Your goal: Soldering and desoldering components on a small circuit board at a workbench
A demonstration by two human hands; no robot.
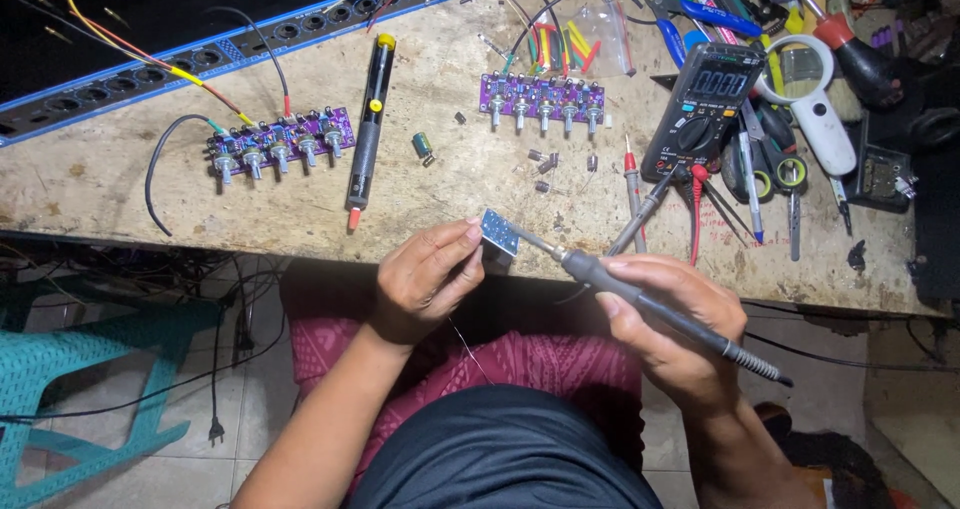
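- The left hand (425,281) pinches a small blue circuit board (499,232) between thumb and fingertips, closed on its near edge, and holds it tilted just off the front edge of the worktop (90,179).
- A thin wire (468,347) hangs down from under this hand toward the lap.
- The right hand (672,324) is wrapped tight around the dark handle of a soldering iron (640,304); the metal tip points up and to the left and meets the blue board, right beside the left thumb.
- The iron's cord runs out past the right hand's wrist side.
- Beyond the left hand, on the worktop, lies a black desoldering pump (368,119) with a yellow cap.
- Farther left of that sits a purple board with a row of knobs (282,141), with coloured wires attached.
- A second purple knob board (543,99) lies straight ahead of both hands, with loose small parts (545,164) scattered between it and the hands.
- Just beyond the right hand stands a black multimeter (704,109), its red and black probes (633,184) lying close to the iron.
- Farther right are a white magnifying glass (815,109) and scissors (775,174).
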